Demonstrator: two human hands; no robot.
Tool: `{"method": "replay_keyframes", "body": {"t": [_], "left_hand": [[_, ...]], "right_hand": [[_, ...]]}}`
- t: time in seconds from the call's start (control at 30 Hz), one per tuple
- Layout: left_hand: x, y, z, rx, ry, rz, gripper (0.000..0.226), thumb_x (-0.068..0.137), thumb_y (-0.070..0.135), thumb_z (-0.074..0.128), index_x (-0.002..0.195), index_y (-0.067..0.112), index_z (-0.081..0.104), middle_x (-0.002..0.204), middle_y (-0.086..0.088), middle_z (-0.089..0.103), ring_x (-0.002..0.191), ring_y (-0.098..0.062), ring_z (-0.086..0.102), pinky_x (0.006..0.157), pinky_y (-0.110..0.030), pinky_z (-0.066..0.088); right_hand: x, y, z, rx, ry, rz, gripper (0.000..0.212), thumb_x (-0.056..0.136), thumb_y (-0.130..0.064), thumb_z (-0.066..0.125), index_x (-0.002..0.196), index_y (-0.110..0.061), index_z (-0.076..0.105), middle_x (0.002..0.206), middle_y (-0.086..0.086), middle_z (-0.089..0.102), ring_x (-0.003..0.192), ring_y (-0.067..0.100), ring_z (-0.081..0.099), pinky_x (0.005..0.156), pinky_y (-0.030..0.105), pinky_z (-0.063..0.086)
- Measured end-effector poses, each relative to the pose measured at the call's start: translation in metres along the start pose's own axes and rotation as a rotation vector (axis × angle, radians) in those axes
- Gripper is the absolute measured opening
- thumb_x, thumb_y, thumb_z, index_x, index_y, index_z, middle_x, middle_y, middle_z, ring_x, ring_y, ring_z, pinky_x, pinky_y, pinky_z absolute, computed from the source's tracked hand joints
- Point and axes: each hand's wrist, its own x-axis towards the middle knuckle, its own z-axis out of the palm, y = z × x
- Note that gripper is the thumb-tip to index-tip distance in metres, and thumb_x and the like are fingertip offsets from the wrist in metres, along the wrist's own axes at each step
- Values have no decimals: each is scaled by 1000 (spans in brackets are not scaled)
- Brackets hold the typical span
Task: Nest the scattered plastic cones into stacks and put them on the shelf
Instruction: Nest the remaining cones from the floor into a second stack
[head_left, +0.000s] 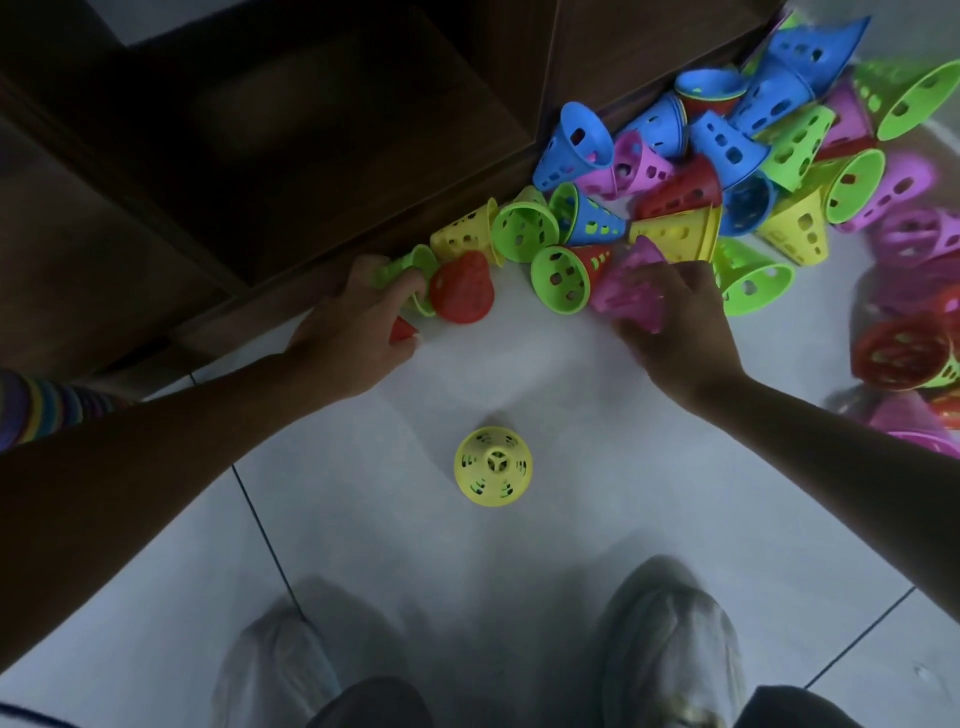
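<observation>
Still gathering: left hand (358, 322) grips a red cone (404, 329), right hand (675, 322) probably pinches the blurry pink cone (631, 291); nesting them comes next.

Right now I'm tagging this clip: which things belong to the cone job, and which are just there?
Job:
pink cone in right hand
red cone by left hand
yellow cone
cone pile
shelf

Just there:
shoes
tiled floor
</observation>
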Motion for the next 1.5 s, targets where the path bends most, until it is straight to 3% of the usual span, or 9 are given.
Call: {"method": "replay_keyframes", "body": {"t": [0.17, 0.37, 0.6, 0.73, 0.87, 0.97, 1.1, 1.27, 1.5], "left_hand": [[-13, 1, 1, -78, 43, 15, 30, 79, 25, 80, 97, 18, 56, 142, -7, 41, 107, -36, 60, 82, -42, 53], [-35, 2, -1, -159, 91, -6, 50, 80, 26, 82, 123, 12, 59, 150, -5, 43, 125, -30, 55, 97, -41, 51], [-62, 19, -10, -354, 149, -63, 61, 79, 24, 83, 133, 15, 55, 134, -2, 52, 115, -18, 54, 93, -29, 50], [-79, 38, -19, -510, 196, -141, 52, 81, 25, 82, 127, 20, 57, 123, 9, 51, 106, -4, 49, 80, -3, 39], [-94, 56, -27, -760, 172, -257, 43, 82, 29, 81, 120, 28, 60, 118, 15, 59, 101, -4, 59, 78, -11, 48], [-104, 67, -33, -1000, 168, -336, 41, 78, 39, 83, 114, 29, 66, 111, 13, 68, 101, -10, 67, 76, -23, 56], [-121, 72, -38, -1207, 149, -410, 50, 63, 62, 82, 97, 27, 74, 102, -9, 74, 96, -32, 72, 79, -45, 61], [-135, 76, -42, -1336, 127, -471, 68, 60, 73, 75, 102, 20, 71, 96, -9, 76, 82, -24, 72, 64, -34, 58], [-144, 75, -43, -1363, 87, -558, 57, 76, 62, 71, 111, 17, 67, 106, -12, 74, 88, -25, 72, 65, -35, 57]], "right_hand": [[-8, -1, -5, 25, 4, 7, 31, 80, -19, 76, 109, -21, 67, 107, 9, 54, 103, 28, 51, 85, 31, 46], [-24, -6, -8, 23, 5, -4, 25, 83, -28, 72, 108, -27, 71, 111, -1, 63, 105, 13, 49, 84, 15, 35], [-61, -46, -24, 189, 93, 61, 26, 84, -25, 78, 107, -21, 66, 108, -4, 58, 95, 15, 54, 82, 28, 48], [-82, -61, -29, 376, 65, 180, 32, 85, -22, 78, 113, -22, 62, 110, -7, 58, 94, 7, 56, 80, 32, 56], [-101, -77, -38, 548, 56, 200, 36, 85, -16, 77, 116, -19, 59, 107, -6, 62, 82, -13, 55, 65, 8, 45], [-114, -85, -44, 680, 39, 240, 37, 86, -11, 76, 118, -16, 58, 102, -9, 59, 74, -17, 54, 59, 5, 45], [-129, -93, -49, 919, -104, 375, 39, 86, -11, 74, 122, -14, 59, 115, 5, 65, 99, 13, 67, 73, 23, 57], [-147, -91, -49, 1303, -483, 499, 44, 93, -20, 64, 134, -6, 57, 132, 22, 61, 125, 42, 56, 106, 53, 46], [-156, -98, -49, 1406, -657, 435, 50, 92, -29, 58, 135, -5, 55, 121, 17, 65, 106, 28, 65, 91, 37, 56]]}}
